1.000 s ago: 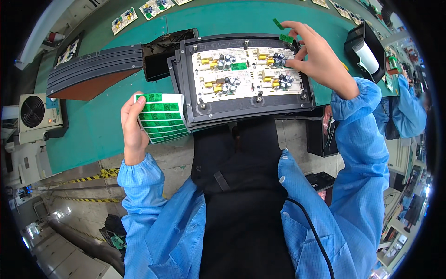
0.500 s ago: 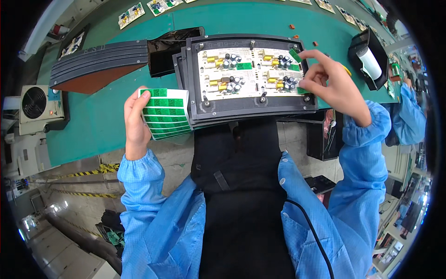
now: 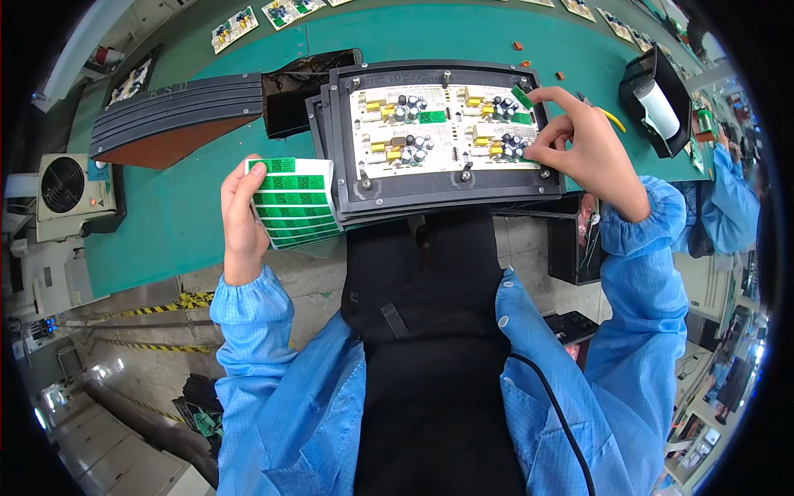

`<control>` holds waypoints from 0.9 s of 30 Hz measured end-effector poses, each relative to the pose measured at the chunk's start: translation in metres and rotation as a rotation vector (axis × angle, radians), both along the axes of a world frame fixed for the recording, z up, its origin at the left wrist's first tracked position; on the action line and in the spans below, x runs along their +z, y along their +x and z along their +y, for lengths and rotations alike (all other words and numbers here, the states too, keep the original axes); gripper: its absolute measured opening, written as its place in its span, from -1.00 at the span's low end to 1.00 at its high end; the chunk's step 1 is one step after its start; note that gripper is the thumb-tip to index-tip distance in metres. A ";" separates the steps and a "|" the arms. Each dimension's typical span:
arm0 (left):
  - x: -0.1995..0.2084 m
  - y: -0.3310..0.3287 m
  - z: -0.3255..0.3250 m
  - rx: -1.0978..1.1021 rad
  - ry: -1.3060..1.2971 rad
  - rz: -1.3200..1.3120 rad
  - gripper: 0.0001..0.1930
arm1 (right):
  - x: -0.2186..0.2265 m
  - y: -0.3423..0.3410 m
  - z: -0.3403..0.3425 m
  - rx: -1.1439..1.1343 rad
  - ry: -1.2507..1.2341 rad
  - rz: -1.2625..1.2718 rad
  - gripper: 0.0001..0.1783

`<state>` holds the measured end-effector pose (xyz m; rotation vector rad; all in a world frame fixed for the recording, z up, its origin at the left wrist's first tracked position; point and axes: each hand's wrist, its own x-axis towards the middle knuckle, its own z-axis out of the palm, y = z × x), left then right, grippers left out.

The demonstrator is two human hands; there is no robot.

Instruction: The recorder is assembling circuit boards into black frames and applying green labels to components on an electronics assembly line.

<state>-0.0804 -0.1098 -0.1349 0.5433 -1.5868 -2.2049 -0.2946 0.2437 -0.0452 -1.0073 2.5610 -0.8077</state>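
Left hand, centre-left of frame: closed on sheet of green labels, thumb over sheet's left edge, fingers behind. Sheet held just left of black fixture tray, over front edge of green worktop.

Right hand, upper right of frame: fingers partly curled, index extended, tip touching a small green label at upper right corner of circuit board. Thumb and remaining fingers resting on board's right edge, near capacitor cluster. Cannot tell whether anything is pinched between thumb and fingers.

Circuit board: white, seated flat in black fixture tray, upper centre of frame. Populated w/ black cylindrical capacitors, yellow block components. Second green label already on board, centre top.

Rest of worktop:
- Black ribbed tray stack, upper left, beside an open black box.
- Small fan unit, far left.
- Label roll in black dispenser, upper right.
- More circuit boards along top edge.

Another person's blue sleeve at far right, well apart from both hands.
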 end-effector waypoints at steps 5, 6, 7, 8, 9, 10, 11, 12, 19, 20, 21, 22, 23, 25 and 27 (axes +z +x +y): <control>-0.001 0.002 -0.003 -0.047 0.007 0.035 -0.87 | 0.004 0.002 -0.002 0.069 0.116 0.545 -0.44; 0.000 0.002 -0.001 -0.044 0.007 0.035 -0.87 | 0.005 0.000 -0.002 0.082 0.122 0.876 -0.47; 0.002 0.001 0.002 -0.025 -0.010 0.023 -0.86 | 0.010 -0.002 -0.002 0.086 0.120 0.876 -0.47; 0.003 0.001 0.003 -0.004 -0.028 0.014 -0.86 | 0.018 -0.005 -0.003 0.094 0.147 0.713 -0.50; 0.002 0.001 0.001 0.003 -0.028 0.016 -0.86 | 0.025 -0.006 -0.006 0.104 0.173 0.550 -0.52; 0.001 0.001 -0.001 -0.025 -0.044 0.024 -0.86 | 0.029 -0.001 -0.017 0.089 0.066 0.387 -0.65; 0.000 0.000 -0.001 -0.056 -0.059 0.033 -0.86 | 0.027 0.007 -0.025 0.095 0.066 0.390 -0.65; 0.000 -0.001 -0.001 -0.054 -0.088 0.038 -0.86 | 0.019 0.017 -0.035 0.101 -0.043 0.152 -0.69; -0.003 0.000 -0.001 -0.036 -0.024 0.062 -0.85 | -0.010 0.027 -0.078 0.225 -0.070 0.006 -0.74; -0.002 0.000 0.000 -0.032 -0.002 0.057 -0.85 | -0.012 0.025 -0.079 0.230 -0.063 0.026 -0.74; -0.002 0.000 0.000 -0.029 0.021 0.052 -0.85 | -0.011 0.025 -0.079 0.234 -0.061 0.027 -0.74; -0.002 0.001 -0.001 -0.024 0.024 0.054 -0.85 | -0.010 0.025 -0.080 0.229 -0.046 0.004 -0.74; -0.002 0.001 -0.001 -0.042 0.011 0.063 -0.85 | -0.009 0.026 -0.080 0.220 -0.031 -0.019 -0.75; -0.003 0.002 -0.003 -0.059 0.001 0.074 -0.85 | -0.010 0.026 -0.081 0.220 -0.012 0.015 -0.75; -0.004 0.002 -0.005 -0.105 0.018 0.088 -0.86 | -0.010 0.027 -0.082 0.214 0.005 0.047 -0.75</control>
